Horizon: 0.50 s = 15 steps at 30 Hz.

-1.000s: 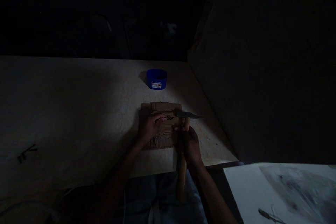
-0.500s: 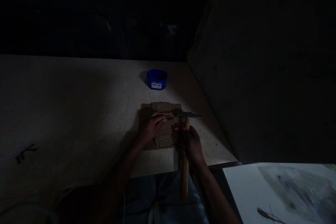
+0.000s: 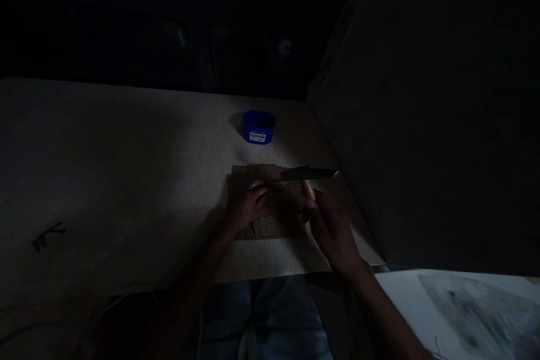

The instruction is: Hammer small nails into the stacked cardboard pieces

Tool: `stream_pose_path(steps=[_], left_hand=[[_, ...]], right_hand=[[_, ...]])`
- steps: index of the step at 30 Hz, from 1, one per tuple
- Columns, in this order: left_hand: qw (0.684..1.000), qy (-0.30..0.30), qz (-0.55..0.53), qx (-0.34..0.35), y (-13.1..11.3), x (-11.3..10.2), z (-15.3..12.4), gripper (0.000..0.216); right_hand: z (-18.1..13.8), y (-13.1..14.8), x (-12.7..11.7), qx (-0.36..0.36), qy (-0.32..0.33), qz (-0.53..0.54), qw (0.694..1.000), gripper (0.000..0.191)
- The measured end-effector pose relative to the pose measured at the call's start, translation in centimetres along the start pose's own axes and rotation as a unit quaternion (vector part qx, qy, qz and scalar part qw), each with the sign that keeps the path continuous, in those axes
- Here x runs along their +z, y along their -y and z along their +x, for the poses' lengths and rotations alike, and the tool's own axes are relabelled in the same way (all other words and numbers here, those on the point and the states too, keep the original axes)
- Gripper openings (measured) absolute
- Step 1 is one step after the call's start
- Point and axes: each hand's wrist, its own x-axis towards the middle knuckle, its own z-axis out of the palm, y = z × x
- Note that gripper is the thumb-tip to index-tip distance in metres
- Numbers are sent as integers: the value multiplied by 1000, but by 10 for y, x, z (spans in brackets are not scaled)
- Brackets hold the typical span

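Note:
My right hand (image 3: 329, 219) is wrapped round the wooden handle of a hammer (image 3: 310, 173). Its dark metal head is raised a little over the right part of a worn piece of brown cardboard (image 3: 270, 229). On the left part of the cardboard rests my left hand (image 3: 248, 202), with a ring on one finger. Its thumb and fingertips come together at a small dark piece (image 3: 276, 190). Dim light hides what kind of piece this is and how it is held. The cardboard is creased and pitted with rows of holes.
Beyond the cardboard stands a blue plastic tub (image 3: 258, 128) with a white label. Several thin dark pieces (image 3: 48, 235) lie at the far left of the pale table (image 3: 126, 180). A dark panel (image 3: 442, 124) rises along the right side. A white surface with clear plastic (image 3: 476, 304) sits lower right.
My right hand has lifted the hammer and shifted right; its handle has swung from lying toward me to pointing up at the head. My left hand stays at the dark piece. The view has shifted slightly.

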Motion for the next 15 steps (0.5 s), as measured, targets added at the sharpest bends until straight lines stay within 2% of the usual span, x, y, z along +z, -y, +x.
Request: stream_pose_path(steps=[2,7,12,15], left_hand=[[1000,4,12,-8,-1,0,0,17],[1000,19,16,-13,0,1,-1,17],[1000,12,-3,-8,5,5,-2,18],[1000,13,-4,-11,8,7,-2,17]], right_hand=[[5,0,4,-3,26,-29,999,38],[17,-11,16,48,128,-70,988,36],[18,-13,13,44,80,-72,993,42],[18,-13,11,45,111,-106,987,40]])
